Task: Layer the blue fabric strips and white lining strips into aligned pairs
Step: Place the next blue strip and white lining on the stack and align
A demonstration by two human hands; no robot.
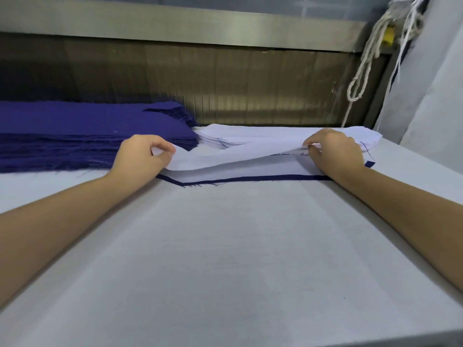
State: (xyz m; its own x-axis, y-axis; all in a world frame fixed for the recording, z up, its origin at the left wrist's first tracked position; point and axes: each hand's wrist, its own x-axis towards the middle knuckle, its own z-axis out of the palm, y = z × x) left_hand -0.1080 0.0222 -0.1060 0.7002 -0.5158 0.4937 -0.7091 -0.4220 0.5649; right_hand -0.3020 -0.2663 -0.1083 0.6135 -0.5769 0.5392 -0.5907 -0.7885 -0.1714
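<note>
Head view, item in hand: one white lining strip (225, 159), pinched at its 9 o'clock end by my left hand (142, 156) and at its 3 o'clock end by my right hand (333, 151), sagging over the blue fabric strip (250, 179) that lies on the table (225, 246) at 12 o'clock. Long axis of both runs 9 to 3 o'clock, with the blue edge showing on the near side. Step, as I judge it, is laying lining onto blue; next it needs lowering taut, with edges and ends matched.

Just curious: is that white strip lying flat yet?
Not flat: the left hand and right hand pinch the white lining strip, its near edge raised above the blue strip.
</note>
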